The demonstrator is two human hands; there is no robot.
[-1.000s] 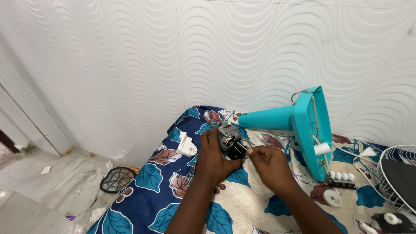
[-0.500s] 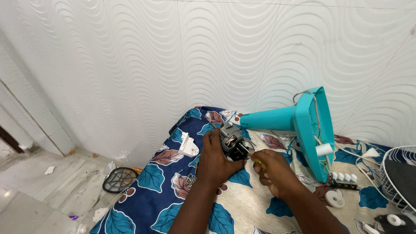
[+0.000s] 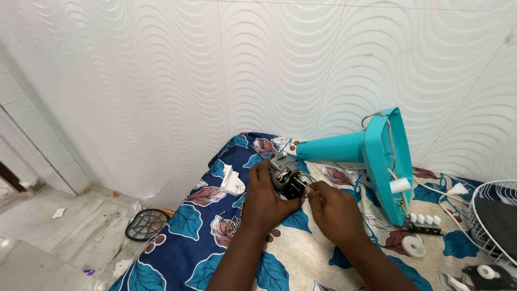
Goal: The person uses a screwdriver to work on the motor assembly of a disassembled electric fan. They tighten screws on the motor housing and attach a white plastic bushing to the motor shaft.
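Observation:
My left hand [image 3: 264, 198] grips a small grey and black fan motor [image 3: 284, 173] over the leaf-patterned cloth [image 3: 188, 226]. My right hand [image 3: 334, 210] is right beside it, fingertips pinched at the motor's black end where thin wires come out. A teal fan base and stem [image 3: 371, 151] lies on its side just behind the motor, its underside facing right.
A white plastic part [image 3: 232, 182] lies left of my left hand. Right of the base are a white button strip [image 3: 425, 221], a white round cap [image 3: 413, 246], a white plug and cable [image 3: 458, 189], and a white wire fan guard [image 3: 493, 215]. A mesh racket [image 3: 146, 224] lies on the floor.
Both hands stay on the motor with only slight finger shifts. The view has shifted a little.

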